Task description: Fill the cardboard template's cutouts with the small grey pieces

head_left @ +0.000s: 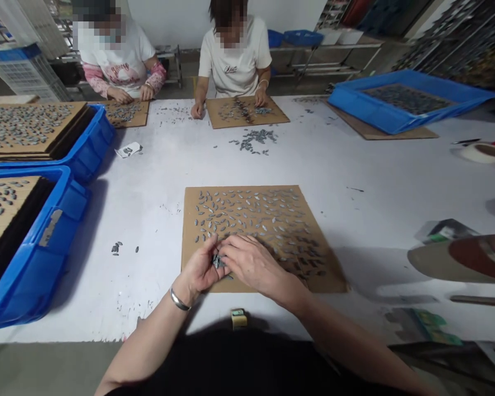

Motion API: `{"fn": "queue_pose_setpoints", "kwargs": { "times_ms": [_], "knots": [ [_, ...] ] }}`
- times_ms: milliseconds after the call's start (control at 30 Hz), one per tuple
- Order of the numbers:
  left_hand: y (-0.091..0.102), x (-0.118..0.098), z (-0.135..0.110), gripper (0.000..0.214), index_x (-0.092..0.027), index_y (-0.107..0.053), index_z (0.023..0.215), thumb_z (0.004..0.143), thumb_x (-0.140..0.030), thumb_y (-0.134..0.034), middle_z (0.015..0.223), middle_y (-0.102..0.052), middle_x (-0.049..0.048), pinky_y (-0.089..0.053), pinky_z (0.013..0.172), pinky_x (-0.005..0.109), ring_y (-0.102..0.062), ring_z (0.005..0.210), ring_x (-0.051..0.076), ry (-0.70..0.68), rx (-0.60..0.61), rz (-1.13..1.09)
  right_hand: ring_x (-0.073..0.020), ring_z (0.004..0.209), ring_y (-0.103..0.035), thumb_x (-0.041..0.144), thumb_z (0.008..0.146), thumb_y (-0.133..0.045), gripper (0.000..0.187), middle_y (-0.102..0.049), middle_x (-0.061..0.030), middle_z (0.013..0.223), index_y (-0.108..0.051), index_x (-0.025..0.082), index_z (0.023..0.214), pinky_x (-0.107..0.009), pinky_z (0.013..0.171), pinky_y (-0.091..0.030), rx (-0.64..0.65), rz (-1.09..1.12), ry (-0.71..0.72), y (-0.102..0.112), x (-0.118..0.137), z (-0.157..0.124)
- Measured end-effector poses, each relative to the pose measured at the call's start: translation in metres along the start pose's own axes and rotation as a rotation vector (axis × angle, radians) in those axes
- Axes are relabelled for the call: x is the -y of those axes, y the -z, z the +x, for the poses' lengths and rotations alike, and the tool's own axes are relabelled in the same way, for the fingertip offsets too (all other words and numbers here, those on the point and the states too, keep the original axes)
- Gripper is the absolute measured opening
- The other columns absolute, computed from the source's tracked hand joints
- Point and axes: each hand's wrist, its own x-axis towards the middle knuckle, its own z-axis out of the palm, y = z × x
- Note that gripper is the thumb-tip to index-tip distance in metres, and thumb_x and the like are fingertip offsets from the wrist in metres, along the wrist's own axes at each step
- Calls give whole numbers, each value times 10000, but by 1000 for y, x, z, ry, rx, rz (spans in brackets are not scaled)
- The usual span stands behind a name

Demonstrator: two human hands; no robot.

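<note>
My left hand (204, 268) is cupped palm up over the near left part of a brown cardboard sheet (325, 280), closed round a small heap of grey leaf-shaped pieces (218, 261). Over that palm reaches my right hand (249, 263), its fingers bent and close together, the fingertips at the heap. Whether a piece sits between them is hidden. Many similar grey pieces (239, 208) lie spaced in rough rows on the sheet, ahead of my hands and to their right.
Blue trays (72, 206) with loaded cardboard sheets stand at left; another blue tray (396, 118) is back right. Across the white table (160, 181), two people work at similar sheets. Loose pieces (253, 140) lie mid-table. A tape roll (484, 153) and a small yellow object (238, 318) are nearby.
</note>
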Motion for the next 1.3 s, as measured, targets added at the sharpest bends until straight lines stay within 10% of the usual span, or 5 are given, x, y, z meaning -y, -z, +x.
{"fn": "queue_pose_setpoints", "kwargs": {
  "times_ms": [600,1300],
  "knots": [
    [3,94,-50,296,-128,-733,953,930,-423,-719,879,-723,80,-588,758,261,-708,831,180,-2,-82,138,-211,968,-656,129,1004,-527,210,-700,-43,1048,-708,229,1037,-362,895,-525,-99,159,-111,-29,37,-108],
    [-9,102,-38,356,-115,-710,1011,1024,-429,-543,927,-754,116,-565,761,283,-729,876,213,101,-42,73,-188,937,-618,86,952,-599,160,-661,-9,999,-647,220,880,-346,898,-505,45,320,-104,2,16,-104]
  ]
}}
